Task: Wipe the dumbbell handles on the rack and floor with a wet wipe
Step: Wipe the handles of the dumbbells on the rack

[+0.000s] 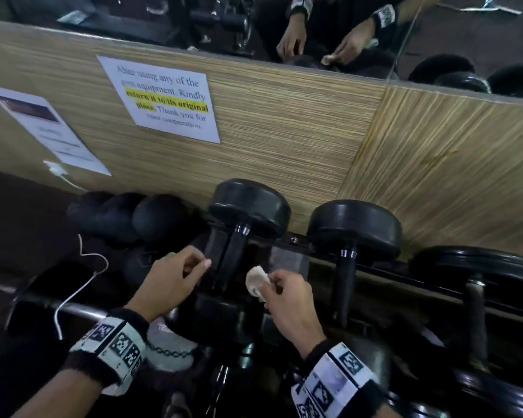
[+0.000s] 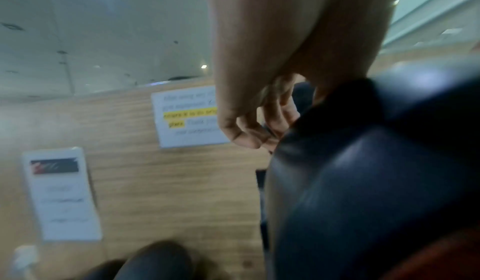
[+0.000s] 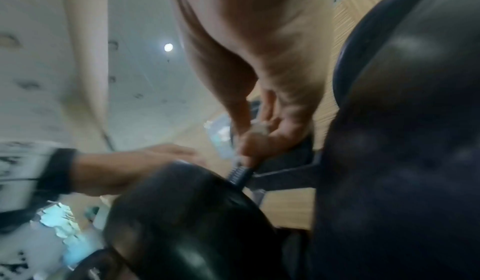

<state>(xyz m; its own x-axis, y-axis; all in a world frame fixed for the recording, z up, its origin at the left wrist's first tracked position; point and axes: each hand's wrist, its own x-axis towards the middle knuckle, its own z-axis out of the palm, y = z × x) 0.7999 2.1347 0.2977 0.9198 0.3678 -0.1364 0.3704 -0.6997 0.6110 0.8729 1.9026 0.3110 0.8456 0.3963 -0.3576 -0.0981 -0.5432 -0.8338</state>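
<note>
Black dumbbells lie across a dark rack [image 1: 435, 292]. The left one [image 1: 249, 206] has a dark handle [image 1: 231, 260], and a second dumbbell [image 1: 355, 227] lies to its right. My right hand [image 1: 269, 285] pinches a crumpled white wet wipe [image 1: 255, 282] just right of that handle. In the right wrist view the wipe [image 3: 259, 129] sits between my fingers [image 3: 249, 142], above the ribbed end of the handle [image 3: 240, 174]. My left hand [image 1: 200, 267] hovers at the handle's left side, fingers loosely curled and holding nothing. The left wrist view shows those curled fingers [image 2: 249, 132] beside a dumbbell head [image 2: 363, 161].
A wood-pattern wall panel [image 1: 284, 131] carries two paper notices [image 1: 166, 98], with a mirror above. A white charger cable [image 1: 73, 297] trails on the left. Dark rounded objects [image 1: 118, 218] lie on the floor there. More dumbbells [image 1: 477, 267] fill the rack to the right.
</note>
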